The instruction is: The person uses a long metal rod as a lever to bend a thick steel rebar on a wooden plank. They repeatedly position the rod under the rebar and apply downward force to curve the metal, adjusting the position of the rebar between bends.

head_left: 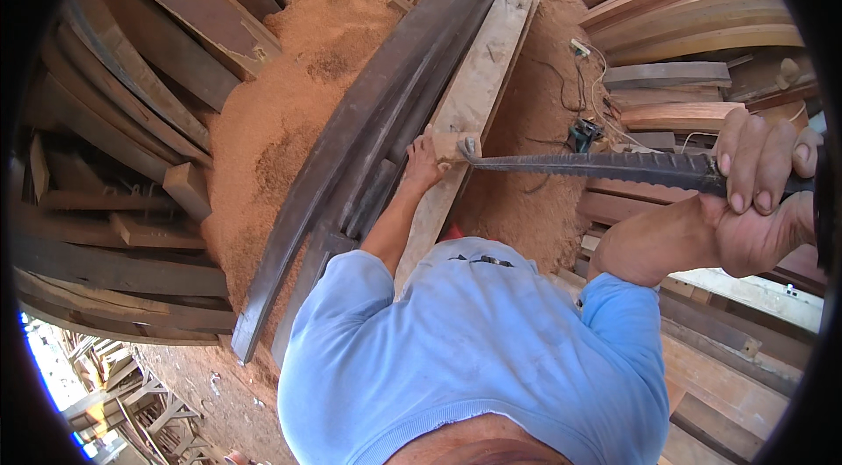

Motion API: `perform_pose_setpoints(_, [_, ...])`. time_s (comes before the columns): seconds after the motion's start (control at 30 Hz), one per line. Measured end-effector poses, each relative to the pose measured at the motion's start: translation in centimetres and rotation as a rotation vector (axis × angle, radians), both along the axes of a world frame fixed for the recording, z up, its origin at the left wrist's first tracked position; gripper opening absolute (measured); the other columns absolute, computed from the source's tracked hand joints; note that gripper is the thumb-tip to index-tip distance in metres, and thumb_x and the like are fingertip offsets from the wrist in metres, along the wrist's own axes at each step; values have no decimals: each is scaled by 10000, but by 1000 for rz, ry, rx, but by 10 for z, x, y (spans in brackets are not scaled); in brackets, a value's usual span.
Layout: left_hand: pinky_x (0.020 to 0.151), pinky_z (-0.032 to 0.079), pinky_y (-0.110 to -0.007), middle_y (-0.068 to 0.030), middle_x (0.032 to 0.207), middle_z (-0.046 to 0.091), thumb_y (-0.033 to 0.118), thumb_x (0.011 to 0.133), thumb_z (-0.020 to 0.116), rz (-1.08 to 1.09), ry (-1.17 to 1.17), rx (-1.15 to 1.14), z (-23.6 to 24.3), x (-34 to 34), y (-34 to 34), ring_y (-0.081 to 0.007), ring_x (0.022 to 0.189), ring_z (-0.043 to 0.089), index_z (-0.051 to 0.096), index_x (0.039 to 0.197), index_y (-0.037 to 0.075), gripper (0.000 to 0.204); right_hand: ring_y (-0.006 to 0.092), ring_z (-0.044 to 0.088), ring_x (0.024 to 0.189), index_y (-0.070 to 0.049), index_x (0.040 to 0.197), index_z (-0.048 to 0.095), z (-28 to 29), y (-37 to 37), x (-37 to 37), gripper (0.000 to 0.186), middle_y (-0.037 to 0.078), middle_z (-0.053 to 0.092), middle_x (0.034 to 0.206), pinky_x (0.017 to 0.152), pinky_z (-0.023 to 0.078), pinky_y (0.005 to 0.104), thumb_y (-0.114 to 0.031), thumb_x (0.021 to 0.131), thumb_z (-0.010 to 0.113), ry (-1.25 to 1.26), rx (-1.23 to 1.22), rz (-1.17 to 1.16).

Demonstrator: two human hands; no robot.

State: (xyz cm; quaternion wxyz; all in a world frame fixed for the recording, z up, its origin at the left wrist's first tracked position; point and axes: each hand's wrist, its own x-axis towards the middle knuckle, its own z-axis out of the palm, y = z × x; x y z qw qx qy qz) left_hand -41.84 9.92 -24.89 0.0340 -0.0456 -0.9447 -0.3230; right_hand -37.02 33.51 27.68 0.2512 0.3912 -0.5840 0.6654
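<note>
My right hand [761,171] is raised at the far right, its fingers wrapped round the thick end of a long dark pry bar with a ribbed shaft [596,168]. The bar runs left to a small metal end that looks forked, which meets a small pale wood block [454,146]. That block lies on a long light plank [478,83]. My left hand [424,165] grips the block from its left side, thumb toward me. Whether a nail sits under the bar's tip is too small to tell.
Dark curved boards [351,127] lie left of the plank. Reddish sawdust [263,140] is heaped on both sides. Stacked timber [123,263] stands at left, and curved wood pieces [702,13] at right. A power tool [582,135] with cords rests in the sawdust.
</note>
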Motion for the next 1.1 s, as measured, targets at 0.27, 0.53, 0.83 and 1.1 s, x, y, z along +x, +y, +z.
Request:
perform_pose_setpoints(0.27, [1049, 458, -487, -227, 1324, 536, 200, 748, 874, -225, -298, -115, 9, -28, -25, -430, 1256, 475, 357, 1496, 60, 920, 58, 397, 499, -68, 1050, 508, 4, 1, -9, 298, -59, 413, 649, 660, 387, 276, -362, 1053, 556, -49, -29, 67])
perform_pose_setpoints(0.53, [1003, 482, -503, -236, 1280, 552, 231, 747, 879, -225, -268, -199, 13, -17, -27, -433, 1214, 502, 392, 1470, 57, 889, 59, 377, 512, -55, 1066, 496, 6, -2, -15, 332, -57, 406, 669, 670, 391, 287, -380, 1049, 557, -64, -58, 29])
perform_pose_setpoints(0.83, [992, 503, -512, -233, 1317, 526, 184, 773, 843, -240, -196, -166, 7, -25, -24, -433, 1227, 504, 429, 1440, 63, 795, 67, 384, 526, -31, 1101, 503, 9, -12, -25, 365, -30, 411, 680, 674, 394, 292, -386, 1041, 568, -29, 26, 22])
perform_pose_setpoints(1.1, [961, 526, -523, -222, 1316, 522, 159, 765, 838, -243, -268, -221, 14, -24, -14, -434, 1231, 505, 414, 1435, 30, 803, 64, 381, 499, -31, 1124, 553, 2, 2, -33, 469, -44, 416, 658, 629, 382, 285, -491, 1032, 536, -51, 12, 150])
